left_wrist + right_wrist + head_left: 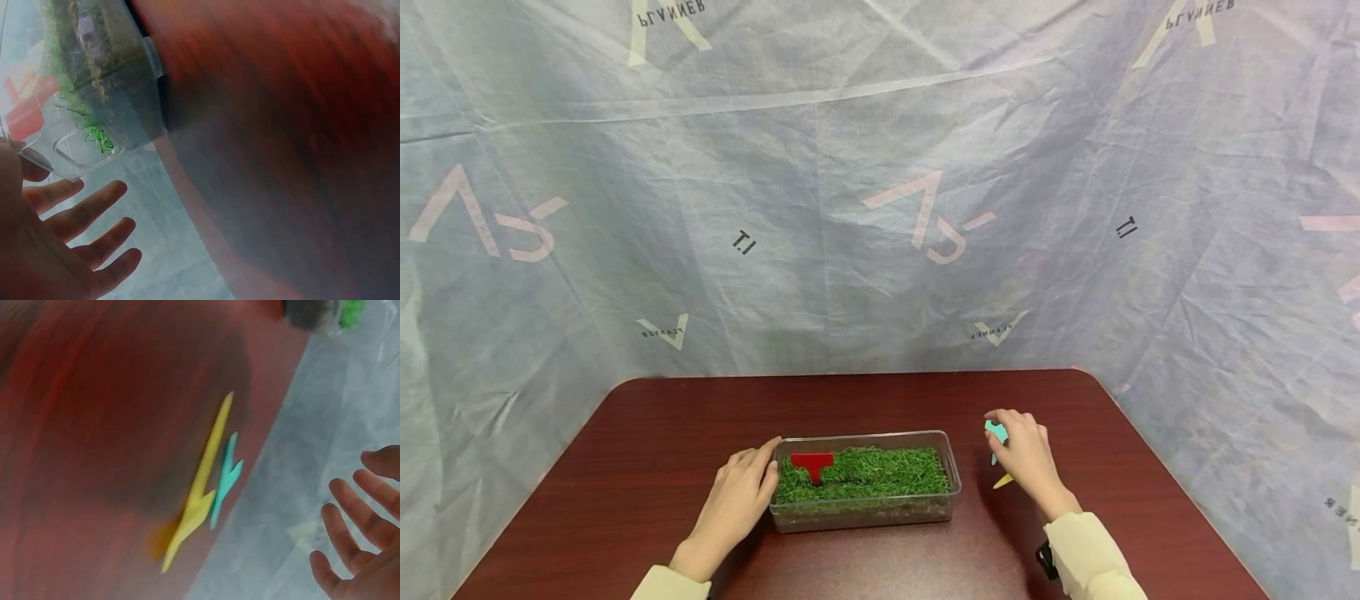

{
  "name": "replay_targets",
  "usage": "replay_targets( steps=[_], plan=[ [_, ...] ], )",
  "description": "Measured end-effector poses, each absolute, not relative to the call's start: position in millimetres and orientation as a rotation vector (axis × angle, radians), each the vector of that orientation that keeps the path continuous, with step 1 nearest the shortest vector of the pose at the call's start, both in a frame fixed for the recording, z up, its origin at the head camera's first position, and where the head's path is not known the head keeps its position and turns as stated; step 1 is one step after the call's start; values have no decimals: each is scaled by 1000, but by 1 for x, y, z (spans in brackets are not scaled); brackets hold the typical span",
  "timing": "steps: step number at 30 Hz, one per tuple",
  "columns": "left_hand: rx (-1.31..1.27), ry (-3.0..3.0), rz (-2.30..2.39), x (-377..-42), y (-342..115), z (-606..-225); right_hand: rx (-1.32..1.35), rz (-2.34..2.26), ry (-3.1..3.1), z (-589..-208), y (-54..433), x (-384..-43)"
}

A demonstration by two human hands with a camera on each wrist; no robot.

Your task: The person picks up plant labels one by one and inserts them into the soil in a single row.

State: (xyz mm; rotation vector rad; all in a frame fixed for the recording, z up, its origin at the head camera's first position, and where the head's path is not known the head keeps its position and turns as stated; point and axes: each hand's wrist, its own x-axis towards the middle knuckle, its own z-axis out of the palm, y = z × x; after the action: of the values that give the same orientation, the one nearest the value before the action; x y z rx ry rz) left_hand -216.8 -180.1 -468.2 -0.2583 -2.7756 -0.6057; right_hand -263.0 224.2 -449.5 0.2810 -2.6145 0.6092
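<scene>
A clear plastic box (861, 525) of green grass (880, 471) stands on the table, with a red T-shaped plant label (812, 460) upright in the grass at its left end. My left hand (741, 492) rests against the box's left end, thumb and index finger at the rim, the other fingers spread loosely. Over the table to the box's right, my right hand (1026, 450) hovers with relaxed, apart fingers and holds nothing. Beneath it lie a teal plant label (226, 480) and a longer yellow plant label (199, 487), side by side. In the head view the hand partly hides both.
The dark red-brown table (700, 408) has rounded far corners. A grey-white printed cloth (820, 250) hangs behind it and along both sides. Something small and black (1047, 560) shows beneath the right sleeve.
</scene>
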Motion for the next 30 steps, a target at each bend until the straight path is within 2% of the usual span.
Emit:
replay_targets(
  steps=[10, 30],
  plan=[
    [-257, -2768, -612, -217, -180, -469, 160, 482, -2682, -463, 251, -264],
    [-263, -2769, -609, -216, -180, -468, -54, 427, -2878, -474, 273, -263]
  ],
)
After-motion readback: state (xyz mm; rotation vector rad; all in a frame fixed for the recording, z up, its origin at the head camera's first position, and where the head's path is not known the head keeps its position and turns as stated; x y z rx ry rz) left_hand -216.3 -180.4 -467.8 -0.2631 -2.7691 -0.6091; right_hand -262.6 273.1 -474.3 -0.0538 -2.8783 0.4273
